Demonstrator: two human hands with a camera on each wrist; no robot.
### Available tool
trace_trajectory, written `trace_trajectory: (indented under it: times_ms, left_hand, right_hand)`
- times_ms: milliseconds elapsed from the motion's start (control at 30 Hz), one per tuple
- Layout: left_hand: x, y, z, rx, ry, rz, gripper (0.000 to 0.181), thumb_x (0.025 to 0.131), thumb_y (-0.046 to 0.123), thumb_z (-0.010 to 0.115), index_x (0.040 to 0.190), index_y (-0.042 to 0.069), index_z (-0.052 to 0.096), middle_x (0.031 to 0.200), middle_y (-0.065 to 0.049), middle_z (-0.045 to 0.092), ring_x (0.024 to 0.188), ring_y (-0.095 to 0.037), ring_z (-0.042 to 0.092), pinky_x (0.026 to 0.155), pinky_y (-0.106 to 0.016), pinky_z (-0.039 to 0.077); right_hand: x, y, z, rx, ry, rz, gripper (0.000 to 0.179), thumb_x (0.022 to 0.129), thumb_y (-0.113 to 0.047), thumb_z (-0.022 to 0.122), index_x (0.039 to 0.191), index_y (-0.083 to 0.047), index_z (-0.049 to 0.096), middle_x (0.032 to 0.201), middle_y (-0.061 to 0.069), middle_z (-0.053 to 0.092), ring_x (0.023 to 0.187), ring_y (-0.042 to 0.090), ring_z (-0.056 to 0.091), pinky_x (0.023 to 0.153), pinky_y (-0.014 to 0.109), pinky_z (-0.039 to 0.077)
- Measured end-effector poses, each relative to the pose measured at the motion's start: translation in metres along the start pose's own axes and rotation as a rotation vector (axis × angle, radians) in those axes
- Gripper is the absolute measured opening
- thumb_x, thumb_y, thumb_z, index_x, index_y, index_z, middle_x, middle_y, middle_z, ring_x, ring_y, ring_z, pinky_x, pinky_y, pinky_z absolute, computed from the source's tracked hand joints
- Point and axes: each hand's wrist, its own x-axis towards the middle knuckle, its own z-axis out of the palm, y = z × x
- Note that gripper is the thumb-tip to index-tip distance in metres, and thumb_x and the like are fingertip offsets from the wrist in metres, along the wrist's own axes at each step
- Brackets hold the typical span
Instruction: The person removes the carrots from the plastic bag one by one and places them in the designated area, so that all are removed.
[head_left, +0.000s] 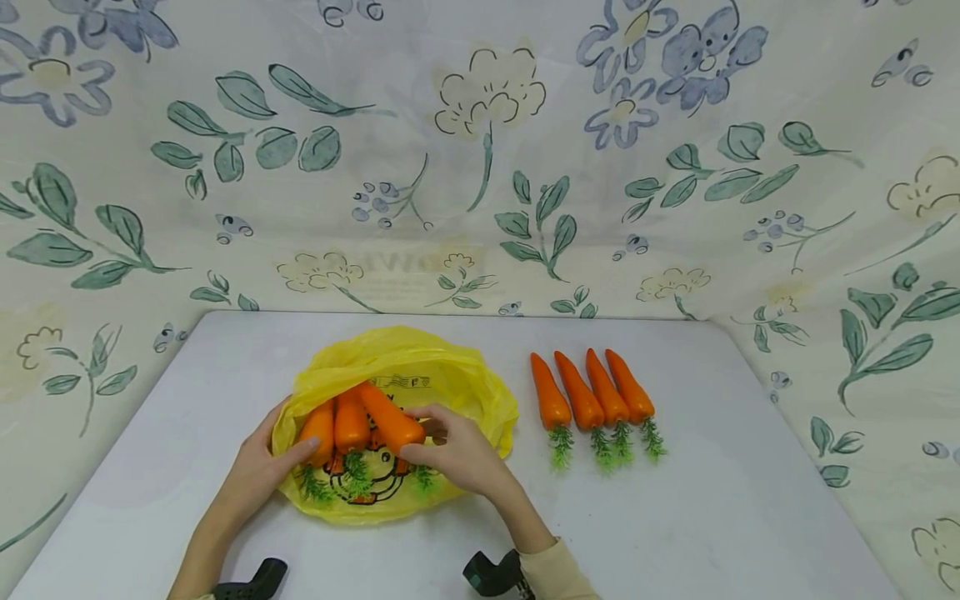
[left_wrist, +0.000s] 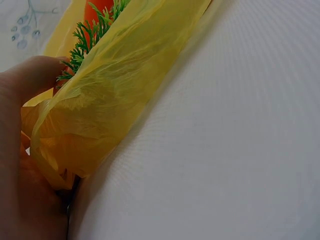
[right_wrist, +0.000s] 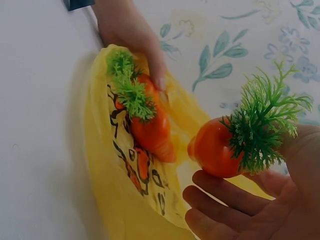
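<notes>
A yellow plastic bag point(head_left: 480, 379) with a printed drawing lies with its mouth towards me. My left hand point(head_left: 258, 462) grips its left side, the thumb over the nearest toy carrot point(head_left: 318, 433) and the fingers outside the plastic, partly hidden by it. Beside that one lies a second carrot point(head_left: 351, 421), tip inside the bag and green top towards me. With thumb and fingers my right hand point(head_left: 457, 450) holds another carrot point(head_left: 386, 417) at its thick end, the tip slanting up to the left over the bag. In the right wrist view its green leaves point(right_wrist: 260, 122) stand against the palm.
Several more orange carrots point(head_left: 551, 400) lie in a row on the white table point(head_left: 720, 500), right of the bag, leaves towards me. Behind the table hangs a floral cloth point(head_left: 480, 167). Each wrist bears a black device point(head_left: 491, 573).
</notes>
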Motion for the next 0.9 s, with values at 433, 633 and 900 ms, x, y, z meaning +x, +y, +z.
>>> trace_trajectory:
  times_ms: [433,633,900]
  left_hand:
    - [0.000,0.000,0.000,0.002,0.000,-0.007,0.087,0.096,0.042,0.061,0.160,0.013,0.010,0.159,-0.028,0.023,0.142,-0.053,0.024,0.109,-0.073,0.025]
    - [0.000,0.000,0.000,0.000,0.003,-0.007,0.088,0.096,0.044,0.061,0.160,0.013,0.010,0.159,-0.028,0.023,0.142,-0.053,0.024,0.109,-0.073,0.025]
    - [-0.001,0.000,0.000,-0.005,0.002,-0.007,0.088,0.095,0.044,0.061,0.160,0.013,0.010,0.159,-0.028,0.023,0.142,-0.053,0.024,0.109,-0.073,0.025]
  right_hand:
    - [-0.006,-0.002,-0.023,0.018,0.039,0.030,0.046,0.088,-0.034,0.074,0.131,-0.026,0.063,0.109,-0.003,0.069,0.108,0.019,0.062,0.099,0.040,0.051]
    - [-0.010,-0.003,-0.035,0.035,0.059,0.035,0.044,0.087,-0.036,0.075,0.128,-0.028,0.065,0.107,-0.001,0.068,0.106,0.022,0.062,0.092,0.040,0.054]
    - [-0.014,-0.003,-0.047,0.037,0.064,0.033,0.042,0.086,-0.038,0.076,0.126,-0.030,0.066,0.109,0.000,0.069,0.106,0.021,0.063,0.090,0.038,0.056]
